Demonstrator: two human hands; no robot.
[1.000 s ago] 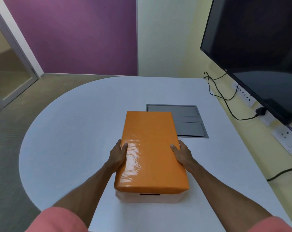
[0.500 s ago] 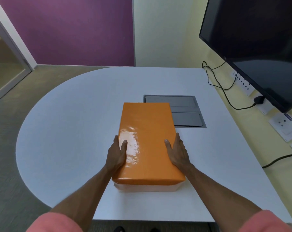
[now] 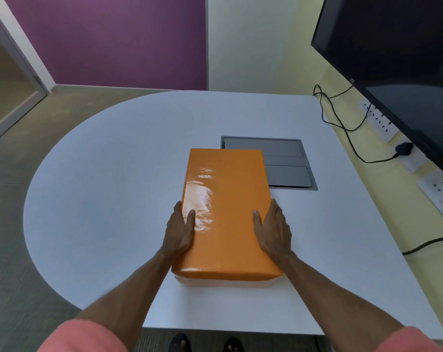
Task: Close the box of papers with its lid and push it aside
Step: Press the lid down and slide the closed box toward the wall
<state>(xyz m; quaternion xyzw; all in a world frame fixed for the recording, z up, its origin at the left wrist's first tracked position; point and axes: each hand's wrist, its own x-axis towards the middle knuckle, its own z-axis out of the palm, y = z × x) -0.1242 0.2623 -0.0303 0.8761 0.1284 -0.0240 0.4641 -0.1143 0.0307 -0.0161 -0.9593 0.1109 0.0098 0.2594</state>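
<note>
A glossy orange lid (image 3: 226,212) covers the box, whose pale lower wall (image 3: 225,283) shows as a thin strip along the near end. The papers inside are hidden. My left hand (image 3: 179,229) presses against the lid's left side with the thumb on top. On the opposite side, my right hand (image 3: 273,229) grips the right edge in the same way. The box rests on the white table (image 3: 113,199), near its front middle.
A grey cable hatch (image 3: 286,163) is set into the table just behind and right of the box. A dark monitor (image 3: 393,72) hangs on the right wall above sockets and black cables (image 3: 342,123). The table's left edge curves round.
The lid has come down further over the box, so less of the pale wall shows. Both hands stayed on its sides. The camera tilted a little, showing more of the table's front edge.
</note>
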